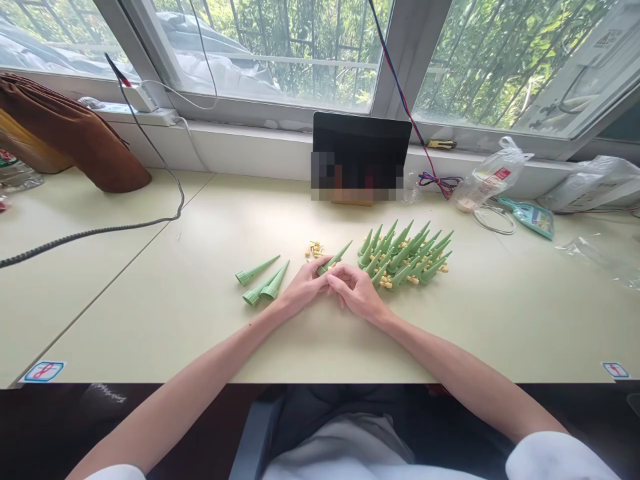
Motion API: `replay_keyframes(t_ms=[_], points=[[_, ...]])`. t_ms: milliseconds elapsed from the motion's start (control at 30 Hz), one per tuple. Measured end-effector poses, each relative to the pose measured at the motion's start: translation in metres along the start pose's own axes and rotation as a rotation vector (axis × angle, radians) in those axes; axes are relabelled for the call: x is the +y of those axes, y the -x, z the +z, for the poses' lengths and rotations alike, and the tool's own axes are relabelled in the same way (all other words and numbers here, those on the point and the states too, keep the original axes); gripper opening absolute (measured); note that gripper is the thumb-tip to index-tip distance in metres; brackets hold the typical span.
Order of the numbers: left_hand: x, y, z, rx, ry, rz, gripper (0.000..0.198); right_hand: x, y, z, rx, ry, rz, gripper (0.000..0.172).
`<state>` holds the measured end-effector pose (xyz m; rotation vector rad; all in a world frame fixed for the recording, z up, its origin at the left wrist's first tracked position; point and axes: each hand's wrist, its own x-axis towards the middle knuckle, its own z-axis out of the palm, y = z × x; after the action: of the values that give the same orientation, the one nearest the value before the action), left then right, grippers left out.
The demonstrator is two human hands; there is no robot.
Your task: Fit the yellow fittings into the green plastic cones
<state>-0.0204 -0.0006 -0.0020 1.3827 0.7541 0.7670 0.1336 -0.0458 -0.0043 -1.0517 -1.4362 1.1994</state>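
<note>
My left hand [306, 283] is closed around a green plastic watering spike [342, 253], whose tip points up and to the right. My right hand [356, 290] meets it at the spike's base, fingers pinched together; what they grip is mostly hidden, though a pale yellow bit shows there. Just beyond the hands lies a small pile of yellow valve pieces [315, 249]. To the left, several loose green spikes [257, 269] lie on the table. On the right stands a dense cluster of green spikes [405, 253] with yellow valves in their sides.
A dark-screened tablet [361, 150] stands at the back of the pale table [200, 320]. Behind it runs the windowsill with a yellow-black tool [441, 144]. Plastic bags [493, 175] and a teal item [529, 217] lie back right. A black cable [100, 231] and brown bag [95, 147] occupy the left.
</note>
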Motion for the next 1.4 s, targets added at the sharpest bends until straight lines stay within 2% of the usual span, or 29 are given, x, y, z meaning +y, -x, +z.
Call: replay_keyframes(t_ms=[267,600,900,1067,1300,1400], points=[[0.0017,-0.0022,0.0024,-0.07,0.352,-0.045,0.039,0.002,-0.0007,-0.0004,-0.006,-0.035,-0.014,0.026],[0.0026,-0.003,0.0047,-0.015,0.381,-0.069,0.038,0.0047,-0.0012,-0.0004,0.004,0.007,-0.016,0.013],[0.0022,-0.0036,0.0032,0.079,0.171,-0.024,0.04,0.0032,0.0,0.0,0.045,0.046,-0.003,0.014],[-0.0004,-0.0035,0.0019,0.217,-0.128,0.101,0.038,0.0012,0.0011,-0.0002,0.078,0.077,-0.007,0.022],[-0.0054,-0.0015,0.0015,0.27,-0.405,0.245,0.03,0.0023,0.0008,0.0012,0.148,0.187,-0.039,0.026],[-0.0029,0.0,0.0022,0.274,-0.476,0.26,0.027,0.0026,0.0007,0.0021,0.169,0.252,-0.055,0.024]])
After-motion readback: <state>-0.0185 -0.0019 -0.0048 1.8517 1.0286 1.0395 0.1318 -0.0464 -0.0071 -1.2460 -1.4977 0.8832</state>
